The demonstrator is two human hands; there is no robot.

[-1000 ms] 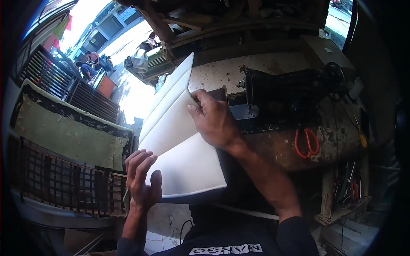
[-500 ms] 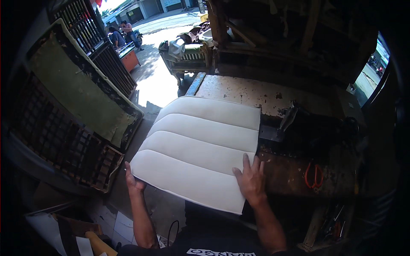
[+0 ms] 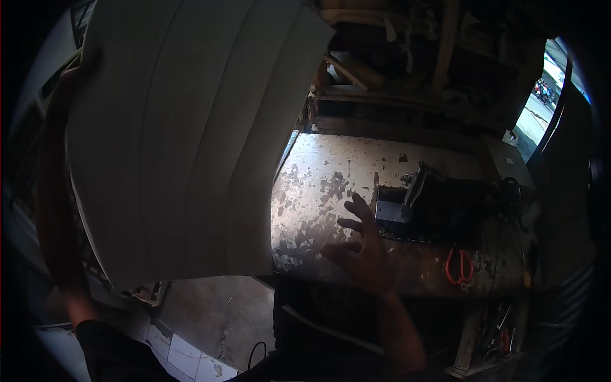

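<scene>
A large white padded upholstery panel (image 3: 191,140) with stitched seams stands raised on the left, shaded on the side toward me. My left hand (image 3: 81,69) grips its left edge high up, fingers in deep shadow and partly hidden. Apart from the panel, my right hand (image 3: 364,251) hovers over the worn tabletop (image 3: 324,191) with its fingers spread and nothing in it. Just beyond that hand sits a dark sewing machine (image 3: 439,197). Scissors with red-orange handles (image 3: 459,266) lie on the table to the right.
Below the table's right front is an open drawer or tray (image 3: 493,334) with tools. Dark wooden shelving (image 3: 394,102) rises behind the table. White floor tiles (image 3: 184,355) show at lower left beside bare floor (image 3: 216,318).
The panel has swung up and left from lying nearly flat over the table edge, raised by my left hand. My right hand has let go of its right edge, uncovering the tabletop.
</scene>
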